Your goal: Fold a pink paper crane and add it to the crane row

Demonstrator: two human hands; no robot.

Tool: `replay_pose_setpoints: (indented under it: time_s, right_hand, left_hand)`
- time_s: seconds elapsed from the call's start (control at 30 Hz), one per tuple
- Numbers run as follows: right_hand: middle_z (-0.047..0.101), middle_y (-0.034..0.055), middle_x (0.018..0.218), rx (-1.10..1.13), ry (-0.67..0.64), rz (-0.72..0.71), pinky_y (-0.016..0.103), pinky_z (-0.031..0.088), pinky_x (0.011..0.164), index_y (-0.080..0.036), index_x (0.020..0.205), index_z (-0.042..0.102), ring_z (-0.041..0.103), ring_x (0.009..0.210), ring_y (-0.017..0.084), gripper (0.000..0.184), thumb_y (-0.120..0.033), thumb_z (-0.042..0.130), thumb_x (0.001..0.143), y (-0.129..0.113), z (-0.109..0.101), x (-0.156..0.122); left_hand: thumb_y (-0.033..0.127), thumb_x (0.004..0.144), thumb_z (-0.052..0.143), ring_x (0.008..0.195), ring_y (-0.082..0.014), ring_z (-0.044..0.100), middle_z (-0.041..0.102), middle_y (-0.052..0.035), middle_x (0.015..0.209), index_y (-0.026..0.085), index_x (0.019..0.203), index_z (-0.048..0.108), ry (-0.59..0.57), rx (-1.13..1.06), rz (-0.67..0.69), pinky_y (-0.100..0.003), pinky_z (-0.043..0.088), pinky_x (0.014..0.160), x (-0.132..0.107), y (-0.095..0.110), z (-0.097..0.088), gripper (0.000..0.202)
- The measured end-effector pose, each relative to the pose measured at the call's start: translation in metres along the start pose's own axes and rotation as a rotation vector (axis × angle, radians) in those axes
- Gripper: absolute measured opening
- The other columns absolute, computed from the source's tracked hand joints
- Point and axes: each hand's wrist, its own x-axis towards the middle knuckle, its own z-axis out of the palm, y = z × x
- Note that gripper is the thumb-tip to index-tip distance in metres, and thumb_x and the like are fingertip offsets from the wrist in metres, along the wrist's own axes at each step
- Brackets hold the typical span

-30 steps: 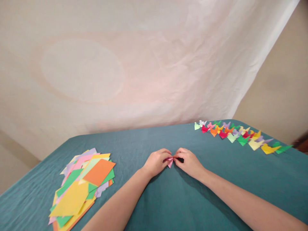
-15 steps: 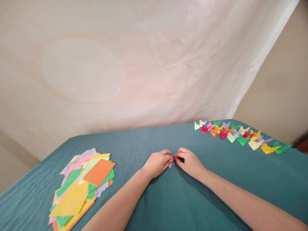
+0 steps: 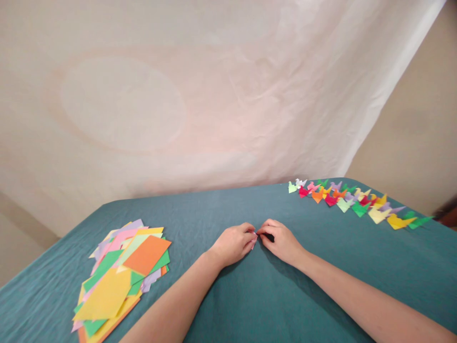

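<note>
Head view: left hand (image 3: 233, 244), lower center of frame, fingers curled closed on pink folded paper (image 3: 254, 241), mostly hidden. Right hand (image 3: 281, 239) just beside it, thumb and fingertips pinched on the paper's right edge. Loose colored sheets (image 3: 121, 283) piled lower left; folded paper birds (image 3: 360, 209) lined up right, on teal cloth (image 3: 221, 309).

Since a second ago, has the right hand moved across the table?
No, no visible shift: the right hand sits in the same spot relative to the table's far edge.
</note>
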Motion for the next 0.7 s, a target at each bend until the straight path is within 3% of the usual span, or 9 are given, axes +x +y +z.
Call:
replay_pose_setpoints:
  time_s: [0.27,0.53,0.7]
  right_hand:
    - [0.059,0.0033,0.082,0.009,0.007,-0.023,0.029,0.044,0.074,-0.021,0.084,0.067,0.056,0.077,0.016,0.020,-0.012,0.050,0.080,0.003,0.002,0.000]
    - [0.059,0.0031,0.082,0.020,0.002,-0.025,0.029,0.043,0.074,-0.020,0.084,0.066,0.055,0.077,0.016,0.019,-0.011,0.050,0.079,0.003,0.002,0.000]
    - [0.059,0.0028,0.081,0.025,0.018,-0.037,0.029,0.043,0.073,-0.020,0.080,0.066,0.055,0.076,0.016,0.020,-0.008,0.050,0.077,0.001,0.001,0.000]
  left_hand:
    - [0.025,0.091,0.034,0.087,-0.0170,0.059,0.059,-0.0077,0.103,0.016,0.099,0.060,-0.004,0.031,0.026,-0.027,0.046,0.080,-0.001,0.005,-0.004,0.029]
    - [0.031,0.086,0.044,0.092,-0.0194,0.057,0.057,-0.0098,0.106,0.014,0.101,0.059,-0.050,-0.028,0.058,-0.028,0.045,0.084,-0.002,0.007,-0.012,0.027]
    - [0.025,0.090,0.035,0.098,-0.0192,0.054,0.058,-0.0099,0.108,0.015,0.103,0.061,-0.017,-0.053,0.060,-0.031,0.041,0.090,-0.002,0.002,-0.009,0.030]
